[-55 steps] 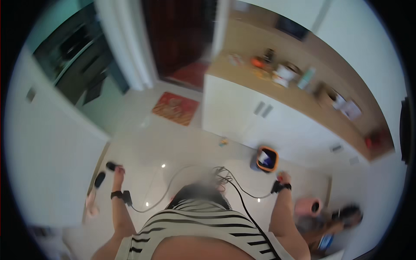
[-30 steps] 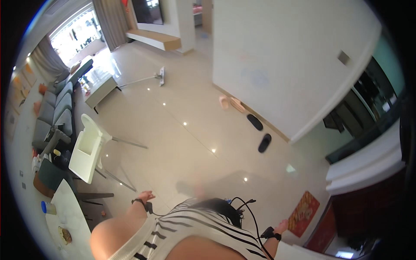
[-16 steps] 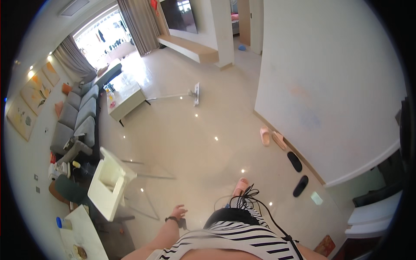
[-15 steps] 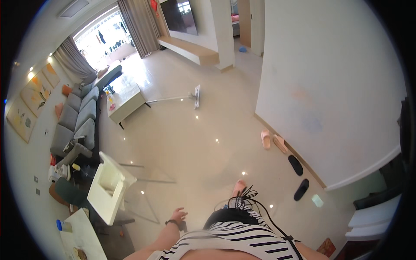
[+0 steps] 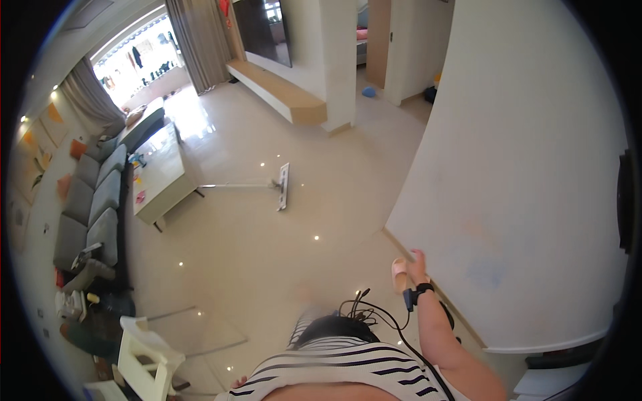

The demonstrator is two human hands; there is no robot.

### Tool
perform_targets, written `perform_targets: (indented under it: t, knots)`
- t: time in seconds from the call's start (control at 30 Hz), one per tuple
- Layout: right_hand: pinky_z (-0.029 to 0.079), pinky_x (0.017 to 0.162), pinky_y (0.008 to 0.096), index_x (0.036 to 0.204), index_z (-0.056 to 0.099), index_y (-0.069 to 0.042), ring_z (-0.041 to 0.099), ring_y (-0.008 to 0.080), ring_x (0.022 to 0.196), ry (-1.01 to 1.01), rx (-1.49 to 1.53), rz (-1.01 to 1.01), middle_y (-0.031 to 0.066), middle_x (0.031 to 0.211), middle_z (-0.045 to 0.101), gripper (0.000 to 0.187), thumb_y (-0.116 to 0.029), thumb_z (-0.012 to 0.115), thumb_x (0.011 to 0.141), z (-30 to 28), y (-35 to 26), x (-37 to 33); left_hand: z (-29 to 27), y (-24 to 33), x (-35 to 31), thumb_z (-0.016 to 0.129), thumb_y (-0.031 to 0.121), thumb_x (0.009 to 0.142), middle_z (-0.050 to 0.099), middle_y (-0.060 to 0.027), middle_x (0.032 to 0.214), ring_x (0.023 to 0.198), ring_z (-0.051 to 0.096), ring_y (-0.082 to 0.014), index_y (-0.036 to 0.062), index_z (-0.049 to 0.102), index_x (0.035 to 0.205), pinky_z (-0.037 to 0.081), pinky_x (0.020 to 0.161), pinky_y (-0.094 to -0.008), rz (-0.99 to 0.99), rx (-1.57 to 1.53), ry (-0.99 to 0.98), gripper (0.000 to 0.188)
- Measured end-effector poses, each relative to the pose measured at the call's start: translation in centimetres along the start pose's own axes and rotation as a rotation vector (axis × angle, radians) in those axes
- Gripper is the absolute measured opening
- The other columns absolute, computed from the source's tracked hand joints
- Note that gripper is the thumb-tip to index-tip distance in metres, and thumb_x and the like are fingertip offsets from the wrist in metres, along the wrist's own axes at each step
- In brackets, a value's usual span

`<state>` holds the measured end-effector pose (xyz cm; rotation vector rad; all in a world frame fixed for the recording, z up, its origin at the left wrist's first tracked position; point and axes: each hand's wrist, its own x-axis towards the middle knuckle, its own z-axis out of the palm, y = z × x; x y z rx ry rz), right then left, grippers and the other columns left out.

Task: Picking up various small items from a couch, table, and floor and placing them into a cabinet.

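My right hand [image 5: 417,266] is swung forward at the end of a bare forearm, loosely open with nothing visible in it. A black band [image 5: 422,288] with a small dark device circles that wrist. In the picture the hand overlaps a pair of pink slippers [image 5: 399,273] on the floor by the wall, well below it. Only a bit of my left hand [image 5: 239,382] shows beside my striped shirt, its fingers mostly hidden. Black cables [image 5: 361,311] hang in loops at my front. A flat mop [image 5: 283,187] lies farther ahead, its pole reaching toward the coffee table.
The white coffee table [image 5: 160,180] stands before a grey sofa [image 5: 103,194] at left. A cream high chair [image 5: 144,361] is near at lower left. A white wall [image 5: 508,200] rises on my right, and a wooden TV ledge [image 5: 281,97] juts out ahead.
I have stepped forward, so the mop, coffee table and slippers appear closer. My right arm has swung forward into view, while my left hand has dropped back beside my body.
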<state>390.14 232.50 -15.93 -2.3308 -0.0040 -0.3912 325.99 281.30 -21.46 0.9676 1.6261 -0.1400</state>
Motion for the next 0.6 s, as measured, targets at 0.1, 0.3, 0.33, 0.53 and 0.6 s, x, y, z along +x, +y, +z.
perform_targets:
  t: [0.1,0.3,0.33,0.53,0.6]
  knots:
    - [0.043,0.082,0.0341,0.090,0.060,-0.005,0.058,0.0293,0.081,-0.195,0.051,-0.162,0.0127,0.082,0.062,0.019,-0.002,0.049,0.074,2.3,-4.9,8.9,4.8,10.3,2.0,0.044,0.025,0.081,0.056,-0.0112,0.101,0.091,0.056,-0.0248,0.0085,0.058,0.088,0.044,0.072,-0.0391,0.244,0.820,-0.013,0.022]
    - [0.044,0.061,0.0316,0.073,0.061,-0.003,0.056,0.0174,0.067,-0.278,0.093,0.555,0.0097,0.066,0.059,0.009,-0.007,0.053,0.071,6.4,7.0,12.5,20.7,42.7,9.3,0.055,0.020,0.076,0.059,-0.0094,0.087,0.082,0.057,-0.0231,0.0092,0.061,0.071,0.044,0.062,-0.0383,0.696,1.748,0.012,0.013]
    - [0.043,0.059,0.0336,0.072,0.061,-0.004,0.057,0.0195,0.065,-0.275,0.007,0.674,0.0107,0.064,0.059,0.008,-0.010,0.057,0.069,6.1,9.3,12.0,26.4,50.2,8.8,0.056,0.019,0.075,0.060,-0.0091,0.085,0.081,0.057,-0.0228,0.0094,0.062,0.068,0.045,0.060,-0.0382,0.583,1.644,0.008,0.013]
    - [0.043,0.082,0.0383,0.099,0.054,-0.004,0.054,0.0266,0.093,-0.673,-0.699,0.757,0.0110,0.095,0.056,0.027,-0.022,0.052,0.079,2.6,11.8,7.9,57.4,81.7,9.0,0.056,0.000,0.073,0.058,-0.0056,0.079,0.061,0.051,-0.0117,0.0116,0.044,0.112,0.043,0.052,-0.0254,0.726,0.300,-0.374,0.043]
    - [0.043,0.083,0.0390,0.099,0.054,-0.004,0.053,0.0270,0.093,-0.697,-0.639,0.943,0.0113,0.096,0.056,0.027,-0.022,0.052,0.079,3.9,10.8,7.9,67.9,88.8,8.0,0.053,-0.003,0.073,0.060,-0.0071,0.084,0.063,0.053,-0.0130,0.0102,0.042,0.115,0.044,0.054,-0.0261,0.907,0.440,-0.543,0.046]
